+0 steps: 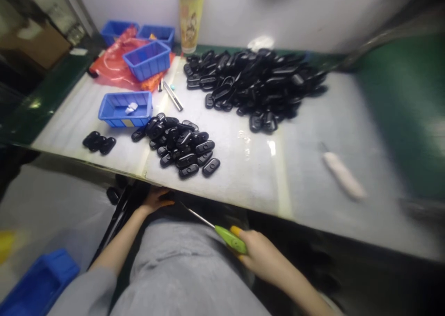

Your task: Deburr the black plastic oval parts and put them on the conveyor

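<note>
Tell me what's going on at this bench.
A seated person grips a green-handled metal-shafted tool in their right hand, its tip pointing toward their left hand at the bench edge. Small black plastic casings lie in heaps on the white bench top, near a blue plastic tray.

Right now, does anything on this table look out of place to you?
Yes. A small group of black plastic pieces lies alone to the left of the blue tray, apart from the nearer pile of similar pieces, so it looks set aside or strayed.
</note>
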### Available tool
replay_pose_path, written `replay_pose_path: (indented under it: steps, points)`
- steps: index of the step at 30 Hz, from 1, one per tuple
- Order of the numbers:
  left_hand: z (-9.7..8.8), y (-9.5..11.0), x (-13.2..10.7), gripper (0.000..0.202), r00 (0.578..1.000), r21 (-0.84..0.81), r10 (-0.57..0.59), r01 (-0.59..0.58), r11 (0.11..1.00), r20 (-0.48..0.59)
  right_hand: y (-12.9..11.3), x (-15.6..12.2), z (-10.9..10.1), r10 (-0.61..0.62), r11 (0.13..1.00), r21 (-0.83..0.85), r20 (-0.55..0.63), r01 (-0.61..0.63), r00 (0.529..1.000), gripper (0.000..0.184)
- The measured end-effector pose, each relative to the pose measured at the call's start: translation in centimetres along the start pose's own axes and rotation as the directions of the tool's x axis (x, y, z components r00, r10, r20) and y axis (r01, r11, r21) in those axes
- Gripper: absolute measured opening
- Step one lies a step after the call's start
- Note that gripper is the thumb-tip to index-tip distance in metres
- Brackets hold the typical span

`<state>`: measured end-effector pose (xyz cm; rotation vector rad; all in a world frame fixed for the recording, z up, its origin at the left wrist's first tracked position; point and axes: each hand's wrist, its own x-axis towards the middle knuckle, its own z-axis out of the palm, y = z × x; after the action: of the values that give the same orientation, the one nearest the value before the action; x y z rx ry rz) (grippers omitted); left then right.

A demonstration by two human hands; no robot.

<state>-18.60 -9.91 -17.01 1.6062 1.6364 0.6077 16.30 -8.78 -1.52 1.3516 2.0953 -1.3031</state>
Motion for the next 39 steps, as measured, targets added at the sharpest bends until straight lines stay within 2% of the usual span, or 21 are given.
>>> replay_pose_path:
  steps: [7,12,16,18,23,27,32,36,39]
  points:
    - [0.2,1.5,0.3,0.038,0.986,0.029,0.073,-0.078,0.997,0.148,0.3,-0.2,-0.3,0.066,0.998,-0.021,-0.068,-0.067,0.996,0.018]
    - [-0.2,3.0,0.1,0.037,0.965,0.028,0.121,-0.131,0.991,0.231,0.4,-0.2,-0.7,0.07,0.997,-0.014,-0.063,-0.071,0.996,0.02]
    - [-0.6,3.7,0.1,0.038,0.955,0.011,0.123,-0.131,0.991,0.271,0.4,-0.2,-1.0,0.065,0.998,-0.016,-0.083,-0.067,0.994,0.019]
    - [-0.8,3.8,0.0,0.039,0.958,-0.036,0.098,-0.091,0.995,0.27,0.4,-0.3,-1.1,0.055,0.998,0.003,-0.104,-0.055,0.993,0.02]
    - [-1.3,3.8,-0.4,0.044,0.974,-0.135,0.019,0.012,0.991,0.226,0.6,-0.8,-1.3,0.013,0.997,0.078,-0.082,-0.007,0.997,0.009]
    - [-1.8,3.6,-0.6,0.044,0.982,-0.167,-0.005,0.037,0.985,0.189,0.7,-0.9,-1.1,-0.03,0.989,0.142,-0.08,0.041,0.996,0.004]
    - [-1.7,3.0,-0.2,0.045,0.988,-0.224,0.001,0.034,0.974,0.153,1.0,-0.6,-0.9,-0.037,0.99,0.133,-0.068,0.045,0.997,0.004]
    - [-0.7,2.2,0.6,0.044,1.0,-0.191,-0.031,0.031,0.981,0.002,0.8,-0.9,-0.8,-0.035,0.994,0.1,-0.084,0.043,0.996,0.007]
    - [0.2,1.9,1.3,0.037,0.991,-0.128,-0.041,0.025,0.991,-0.128,0.4,-1.4,-0.8,-0.012,0.999,0.033,-0.1,0.015,0.995,0.014]
